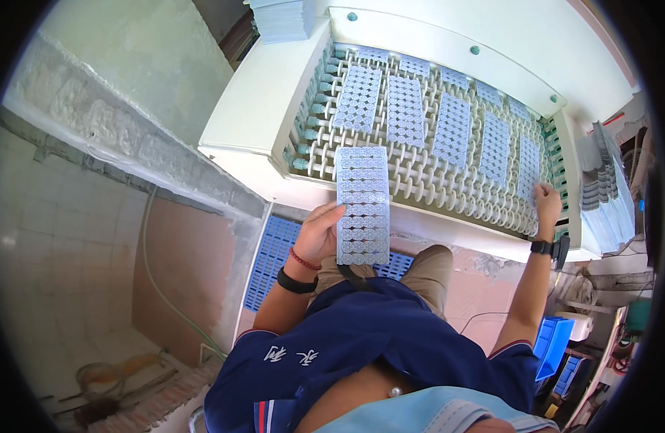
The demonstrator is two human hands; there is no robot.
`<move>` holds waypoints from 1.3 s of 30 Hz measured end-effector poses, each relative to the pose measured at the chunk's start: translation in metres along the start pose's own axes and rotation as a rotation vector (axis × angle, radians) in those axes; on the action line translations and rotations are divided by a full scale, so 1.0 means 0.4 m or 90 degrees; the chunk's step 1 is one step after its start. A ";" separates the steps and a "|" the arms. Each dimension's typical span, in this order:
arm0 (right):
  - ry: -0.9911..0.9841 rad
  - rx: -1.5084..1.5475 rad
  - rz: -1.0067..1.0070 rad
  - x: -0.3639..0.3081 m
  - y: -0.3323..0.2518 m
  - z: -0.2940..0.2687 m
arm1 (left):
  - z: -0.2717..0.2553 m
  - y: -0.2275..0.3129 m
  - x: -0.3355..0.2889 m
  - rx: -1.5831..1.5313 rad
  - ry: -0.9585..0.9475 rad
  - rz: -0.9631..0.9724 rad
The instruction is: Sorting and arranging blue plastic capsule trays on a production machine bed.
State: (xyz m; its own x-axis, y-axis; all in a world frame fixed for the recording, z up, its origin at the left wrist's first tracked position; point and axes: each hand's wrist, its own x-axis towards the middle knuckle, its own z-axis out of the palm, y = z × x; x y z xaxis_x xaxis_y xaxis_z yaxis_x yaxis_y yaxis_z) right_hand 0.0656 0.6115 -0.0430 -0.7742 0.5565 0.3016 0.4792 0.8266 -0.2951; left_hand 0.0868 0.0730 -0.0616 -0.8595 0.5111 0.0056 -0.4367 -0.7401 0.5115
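My left hand (324, 229) holds a pale blue circuit board panel (364, 206) by its left edge, thumb on the face. The panel has rows of round segments and hangs in front of the roller conveyor (448, 193). Out to the right, my right hand (548, 206) has its fingers closed at the lower end of the rightmost panel (529, 167), which lies on the white rollers. Left of that one, more panels (495, 148) lie spaced out in a row on the rollers, with another row farther back.
A stack of light sheets (282, 20) stands at the machine's far left corner. Bundled panels (608, 184) stand upright at its right end. Below are a blue slotted mat (275, 249) and, at the right, a blue crate (553, 346). A concrete ledge (130, 144) borders the left.
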 end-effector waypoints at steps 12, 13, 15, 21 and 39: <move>-0.515 0.748 -0.065 -0.491 -0.564 0.003 | 0.015 -0.027 0.042 0.075 0.120 -0.026; -0.536 0.777 -0.034 -0.501 -0.576 0.007 | 0.008 -0.029 0.042 0.103 0.130 -0.028; -0.557 0.805 -0.002 -0.514 -0.586 0.015 | -0.002 -0.031 0.041 0.118 0.137 -0.032; -0.533 0.798 0.005 -0.533 -0.598 0.027 | 0.014 -0.037 0.048 0.152 0.214 -0.020; -0.483 0.809 0.071 -0.531 -0.614 0.026 | 0.049 -0.025 0.057 0.211 0.265 0.080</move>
State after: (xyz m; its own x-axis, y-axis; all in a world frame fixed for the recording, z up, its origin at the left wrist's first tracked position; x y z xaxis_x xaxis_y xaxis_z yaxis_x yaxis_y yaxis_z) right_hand 0.1081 0.2892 -0.0439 -0.9759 0.1041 -0.1915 0.1856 -0.0641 -0.9805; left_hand 0.0769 0.1007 -0.0500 -0.9616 0.1610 -0.2223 -0.2745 -0.5726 0.7725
